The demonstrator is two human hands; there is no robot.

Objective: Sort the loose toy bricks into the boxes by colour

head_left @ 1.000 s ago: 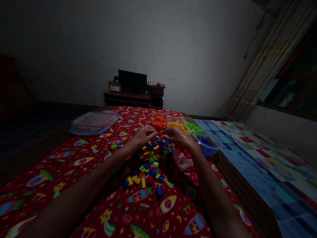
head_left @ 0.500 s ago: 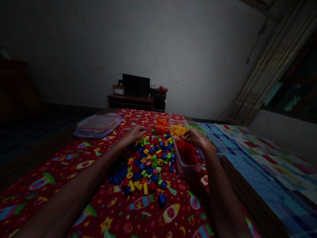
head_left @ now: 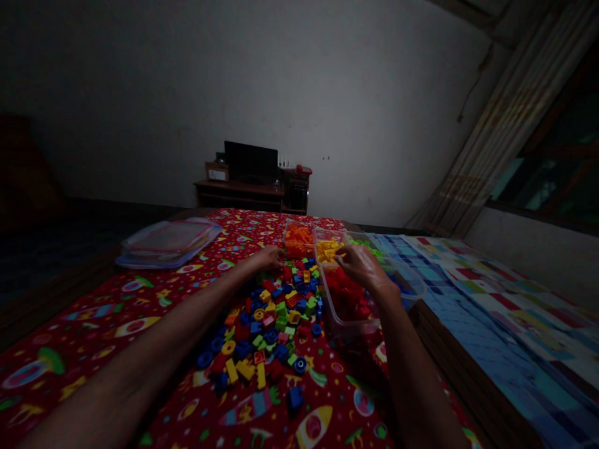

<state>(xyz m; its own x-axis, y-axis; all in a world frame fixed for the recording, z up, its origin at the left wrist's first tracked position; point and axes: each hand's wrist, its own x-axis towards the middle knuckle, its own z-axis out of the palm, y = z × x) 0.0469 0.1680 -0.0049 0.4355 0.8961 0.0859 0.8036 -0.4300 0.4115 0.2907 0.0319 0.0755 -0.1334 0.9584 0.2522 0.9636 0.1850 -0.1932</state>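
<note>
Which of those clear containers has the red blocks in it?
The front container, reaching closest to the camera, holds the red blocks. The others hold orange pieces, yellow pieces, green pieces or blue pieces.

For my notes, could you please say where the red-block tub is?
In the head view, the tub sits right of centre, beside the loose blocks, near the right hand.

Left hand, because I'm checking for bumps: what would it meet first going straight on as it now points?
Probably the orange-filled container, just beyond the left hand and to its right. Depth is unclear, so it might brush the loose blocks first.
</note>
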